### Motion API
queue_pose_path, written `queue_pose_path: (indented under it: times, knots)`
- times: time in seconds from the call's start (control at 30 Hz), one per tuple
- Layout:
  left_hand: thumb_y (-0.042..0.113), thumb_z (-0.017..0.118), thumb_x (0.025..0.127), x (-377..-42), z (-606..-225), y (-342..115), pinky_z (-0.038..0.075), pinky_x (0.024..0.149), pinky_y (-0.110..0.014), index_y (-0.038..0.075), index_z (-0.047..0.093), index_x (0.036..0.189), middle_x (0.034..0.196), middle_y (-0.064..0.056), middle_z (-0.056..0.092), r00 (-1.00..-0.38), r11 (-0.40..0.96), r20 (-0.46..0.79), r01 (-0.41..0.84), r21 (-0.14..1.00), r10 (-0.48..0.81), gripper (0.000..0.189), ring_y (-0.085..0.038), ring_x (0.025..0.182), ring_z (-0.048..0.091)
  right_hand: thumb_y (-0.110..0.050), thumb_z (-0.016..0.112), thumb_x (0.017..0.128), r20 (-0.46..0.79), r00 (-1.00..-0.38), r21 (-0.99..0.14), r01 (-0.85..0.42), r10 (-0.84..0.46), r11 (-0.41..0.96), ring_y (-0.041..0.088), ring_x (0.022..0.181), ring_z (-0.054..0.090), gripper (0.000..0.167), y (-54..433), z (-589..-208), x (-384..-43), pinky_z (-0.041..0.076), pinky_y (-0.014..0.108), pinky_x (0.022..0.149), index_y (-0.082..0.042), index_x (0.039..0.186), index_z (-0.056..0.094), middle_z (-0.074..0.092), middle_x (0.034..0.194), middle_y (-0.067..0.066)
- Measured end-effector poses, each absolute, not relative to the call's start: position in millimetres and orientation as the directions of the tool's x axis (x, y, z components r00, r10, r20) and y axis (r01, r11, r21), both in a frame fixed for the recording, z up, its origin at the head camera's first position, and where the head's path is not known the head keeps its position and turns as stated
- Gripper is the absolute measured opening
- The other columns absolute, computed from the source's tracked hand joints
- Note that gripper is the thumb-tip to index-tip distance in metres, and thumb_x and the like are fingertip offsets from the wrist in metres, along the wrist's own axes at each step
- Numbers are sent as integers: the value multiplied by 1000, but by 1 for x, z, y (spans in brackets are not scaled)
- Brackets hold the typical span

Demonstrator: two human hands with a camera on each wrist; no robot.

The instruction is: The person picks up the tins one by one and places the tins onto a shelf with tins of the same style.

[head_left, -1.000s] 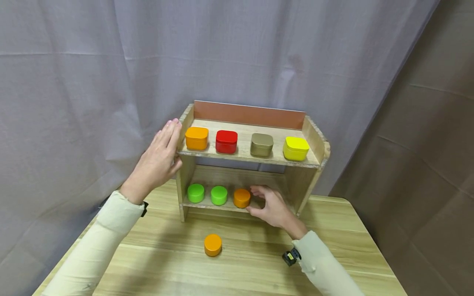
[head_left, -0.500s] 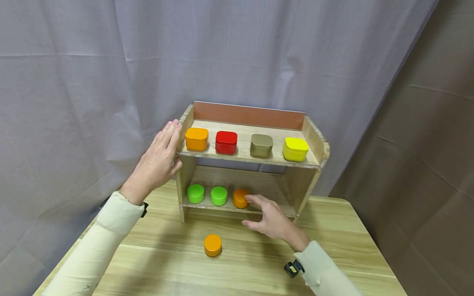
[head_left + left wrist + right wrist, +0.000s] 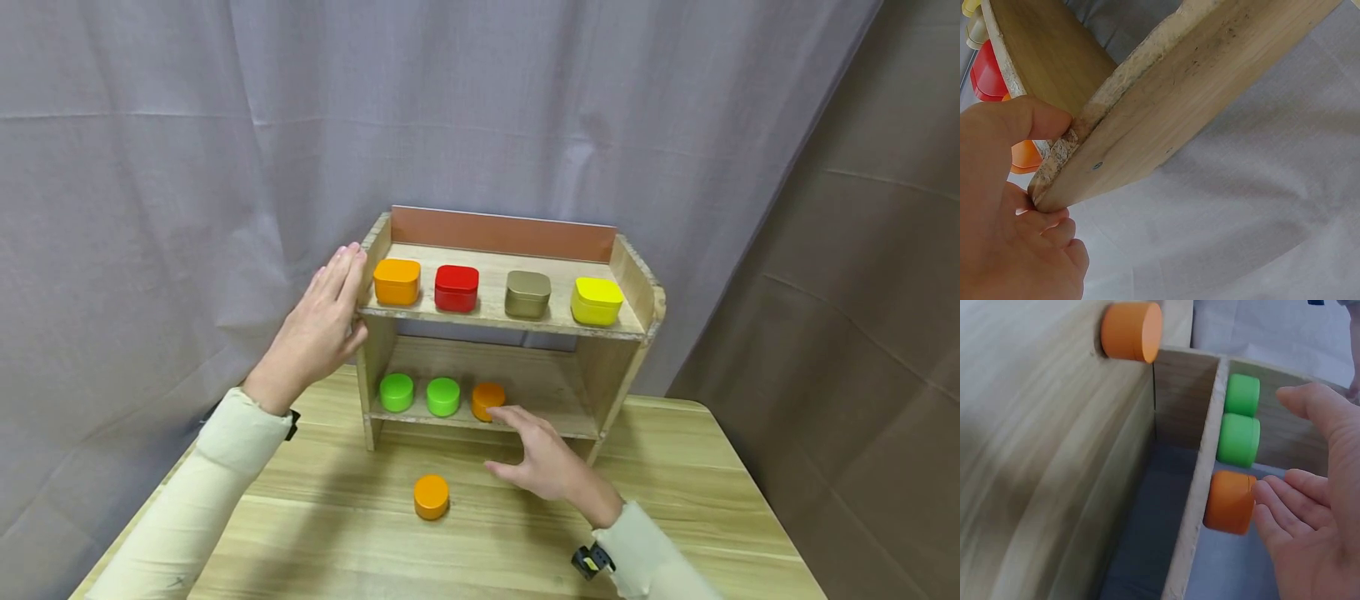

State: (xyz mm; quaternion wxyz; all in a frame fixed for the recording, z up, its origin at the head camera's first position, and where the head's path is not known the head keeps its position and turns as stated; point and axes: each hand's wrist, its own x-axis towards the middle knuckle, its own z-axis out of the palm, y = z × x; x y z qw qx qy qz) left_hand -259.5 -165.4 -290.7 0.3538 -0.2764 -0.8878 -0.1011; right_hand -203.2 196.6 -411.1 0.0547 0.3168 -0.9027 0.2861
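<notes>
My left hand (image 3: 306,340) holds the left side panel of a small two-tier wooden shelf (image 3: 611,375); in the left wrist view the thumb and fingers (image 3: 1054,228) pinch the panel's edge. My right hand (image 3: 546,460) is before the lower tier, thumb and fingers spread and holding nothing. Its fingertips overlap an orange round tin (image 3: 487,399) on that tier; the right wrist view has them right at the lid of this tin (image 3: 1229,503). Two green round tins (image 3: 396,392) stand to its left. Another orange round tin (image 3: 431,497) stands on the table in front.
Along the upper tier stand an orange (image 3: 397,282), a red (image 3: 457,288), an olive (image 3: 527,294) and a yellow squarish tin (image 3: 596,302). The shelf stands on a wood-grain table (image 3: 337,542), with a grey curtain (image 3: 480,108) close behind.
My right hand has drawn back from the right side of the orange tin on the lower tier, toward the front and down, fingers spread wider. The left hand stays on the side panel.
</notes>
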Motion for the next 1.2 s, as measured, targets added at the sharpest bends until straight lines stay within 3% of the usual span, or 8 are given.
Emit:
queue_pose_path:
  times: [0.2, 0.43, 0.93, 1.2]
  knots:
    - [3, 67, 87, -259, -290, -165, 30, 129, -62, -8, 22, 164, 172, -29, 24, -604, 829, 681, 560, -9, 415, 89, -45, 160, 28, -29, 83, 90, 235, -785, -505, -602, -572, 618, 35, 143, 57, 75, 189, -423, -199, 44, 57, 121, -4, 153, 51, 59, 153, 11]
    - [4, 67, 87, -258, -290, -165, 30, 129, -62, -8, 21, 164, 172, -28, 24, -606, 829, 680, 559, -4, 412, 90, -45, 160, 28, -23, 84, 90, 205, -761, -531, -614, -616, 583, 29, 134, 63, 72, 177, -442, -197, 53, 48, 114, -3, 151, 53, 60, 151, 13]
    - [4, 66, 87, -259, -291, -165, 30, 129, -62, -7, 21, 164, 172, -29, 24, -605, 826, 681, 564, 0, 412, 90, -46, 160, 27, -31, 83, 90, 115, -761, -542, -586, -638, 602, 28, 138, 61, 75, 156, -481, -201, 52, 48, 116, -2, 152, 52, 59, 153, 10]
    - [3, 67, 86, -260, -291, -165, 30, 129, -63, -8, 23, 163, 172, -29, 24, -595, 822, 691, 570, 1, 411, 89, -46, 160, 28, -29, 85, 89, 141, -750, -548, -603, -646, 581, 20, 127, 67, 69, 144, -499, -204, 56, 35, 111, -1, 145, 58, 67, 140, 7]
